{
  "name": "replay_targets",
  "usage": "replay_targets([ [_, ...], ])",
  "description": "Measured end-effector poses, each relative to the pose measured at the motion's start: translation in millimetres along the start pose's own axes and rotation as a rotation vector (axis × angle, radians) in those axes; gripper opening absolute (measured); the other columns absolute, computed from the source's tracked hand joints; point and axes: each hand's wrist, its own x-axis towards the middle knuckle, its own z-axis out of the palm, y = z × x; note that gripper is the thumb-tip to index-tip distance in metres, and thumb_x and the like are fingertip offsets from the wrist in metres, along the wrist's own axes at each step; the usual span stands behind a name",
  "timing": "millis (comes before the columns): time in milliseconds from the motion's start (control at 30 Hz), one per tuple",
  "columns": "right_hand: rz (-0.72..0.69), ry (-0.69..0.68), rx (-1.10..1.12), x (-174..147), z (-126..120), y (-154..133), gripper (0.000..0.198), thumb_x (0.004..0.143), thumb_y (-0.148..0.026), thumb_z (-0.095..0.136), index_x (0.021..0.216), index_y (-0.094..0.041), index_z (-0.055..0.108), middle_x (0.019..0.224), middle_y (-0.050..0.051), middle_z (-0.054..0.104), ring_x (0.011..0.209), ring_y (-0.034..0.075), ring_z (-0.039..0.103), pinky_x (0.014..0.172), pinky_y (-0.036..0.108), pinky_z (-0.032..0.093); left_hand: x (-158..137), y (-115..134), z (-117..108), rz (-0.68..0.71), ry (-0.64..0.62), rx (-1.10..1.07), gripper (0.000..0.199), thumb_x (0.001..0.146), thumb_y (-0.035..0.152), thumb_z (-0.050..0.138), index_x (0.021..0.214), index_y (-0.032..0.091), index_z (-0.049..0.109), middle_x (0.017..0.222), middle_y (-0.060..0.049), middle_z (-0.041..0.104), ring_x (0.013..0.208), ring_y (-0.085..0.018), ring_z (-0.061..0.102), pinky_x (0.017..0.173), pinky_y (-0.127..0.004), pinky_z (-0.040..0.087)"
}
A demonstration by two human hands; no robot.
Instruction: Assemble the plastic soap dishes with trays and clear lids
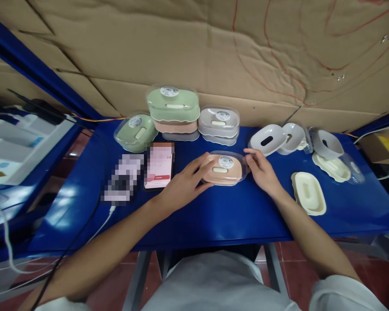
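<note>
A peach oval soap box [235,175] with a clear lid and a round white label sits on the blue table in front of me. My left hand [191,181] grips its left end, thumb low at the front and fingers along the side. At the opposite end, my right hand [261,168] holds the lid's edge with bent fingers, the index finger stretched toward the back. Right of this hand lie grey oval box bodies with slots, one grey body [268,140] being nearest. A cream tray [309,193] lies closer to the table's front edge.
Behind the peach box stand a stack topped by a green soap box [181,110], a grey stack [210,123] and a single green box [134,136]. Two phones lie at left, one phone [158,166] with a lit screen. Cardboard [168,47] walls the back; cables hang at left.
</note>
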Motion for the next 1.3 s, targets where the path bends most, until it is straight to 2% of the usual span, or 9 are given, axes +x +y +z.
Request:
replay_targets([
  [100,-0.254,-0.034,-0.192,-10.6,4.6,-3.2,0.05,0.114,-0.053,0.04,0.157,-0.029,0.054,0.16,0.013,0.059,0.14,0.028,0.064,0.12,0.054,0.05,-1.3,-0.9,1.7,-0.021,0.026,-0.02,0.069,0.104,0.033,0.072,0.164,0.026,0.038,0.166,-0.021,0.048,0.153,-0.035,0.054,0.122,-0.057,0.053],
  [167,-0.411,-0.205,-0.292,-15.8,5.7,-7.0,0.057,0.114,-0.051,0.043,0.168,-0.033,0.042,0.176,0.011,0.038,0.161,0.031,0.04,0.131,0.059,0.037,-1.8,-1.8,3.0,-0.032,0.052,-0.035,0.066,0.104,0.035,0.07,0.162,0.026,0.039,0.164,-0.021,0.049,0.152,-0.035,0.055,0.122,-0.058,0.053],
  [233,-0.525,-0.338,-0.401,-18.2,8.3,-8.8,0.068,0.109,-0.053,0.055,0.172,-0.036,0.034,0.183,0.009,0.023,0.169,0.035,0.023,0.133,0.064,0.032,-1.9,-2.6,3.9,-0.045,0.078,-0.048,0.064,0.104,0.037,0.071,0.159,0.025,0.041,0.16,-0.021,0.052,0.151,-0.035,0.055,0.121,-0.057,0.054],
  [433,-0.7,-0.334,-0.543,-14.3,19.0,-5.6,0.076,0.106,-0.043,0.066,0.173,-0.04,0.029,0.181,0.007,0.027,0.169,0.036,0.02,0.131,0.067,0.035,-0.6,-2.6,2.0,-0.101,0.089,-0.094,0.06,0.099,0.04,0.078,0.148,0.025,0.047,0.148,-0.018,0.055,0.143,-0.035,0.06,0.118,-0.056,0.056],
  [600,-0.748,-0.323,-0.56,-10.3,18.3,-6.5,0.082,0.105,-0.042,0.067,0.175,-0.041,0.023,0.18,0.006,0.03,0.168,0.037,0.022,0.131,0.066,0.038,-0.5,-1.7,1.1,-0.12,0.079,-0.104,0.064,0.096,0.034,0.082,0.148,0.027,0.045,0.146,-0.015,0.053,0.137,-0.034,0.063,0.118,-0.056,0.057],
  [867,-0.772,-0.328,-0.624,-13.0,12.1,-8.1,0.084,0.102,-0.041,0.071,0.174,-0.037,0.028,0.176,0.01,0.038,0.164,0.037,0.033,0.127,0.063,0.046,-0.9,-0.9,3.7,-0.152,0.079,-0.239,0.062,0.097,0.028,0.08,0.149,0.03,0.047,0.148,-0.013,0.051,0.139,-0.032,0.061,0.117,-0.054,0.057],
  [1000,-0.841,-0.212,-0.613,-10.0,-1.4,-13.8,0.087,0.101,-0.04,0.073,0.174,-0.039,0.027,0.174,0.009,0.042,0.162,0.038,0.037,0.127,0.063,0.045,1.7,7.2,-0.8,-0.156,0.183,-0.376,0.065,0.097,0.027,0.077,0.153,0.031,0.043,0.158,-0.014,0.044,0.15,-0.032,0.051,0.12,-0.054,0.055],
  [1167,-0.866,0.087,-0.624,39.5,-28.7,-47.0,0.084,0.099,-0.052,0.074,0.172,-0.038,0.035,0.174,0.008,0.043,0.161,0.041,0.039,0.132,0.069,0.032,3.7,16.4,-10.5,-0.141,0.327,-0.388,0.062,0.1,0.028,0.07,0.154,0.03,0.04,0.163,-0.015,0.038,0.154,-0.031,0.044,0.123,-0.054,0.051],
  [1300,-0.81,-0.015,-0.648,101.6,-34.8,-66.2,0.079,0.1,-0.067,0.065,0.166,-0.027,0.047,0.171,0.013,0.046,0.16,0.039,0.041,0.134,0.066,0.028,4.2,17.8,-11.9,-0.143,0.29,-0.326,0.054,0.101,0.023,0.067,0.149,0.027,0.044,0.158,-0.015,0.044,0.151,-0.03,0.048,0.121,-0.054,0.052],
])
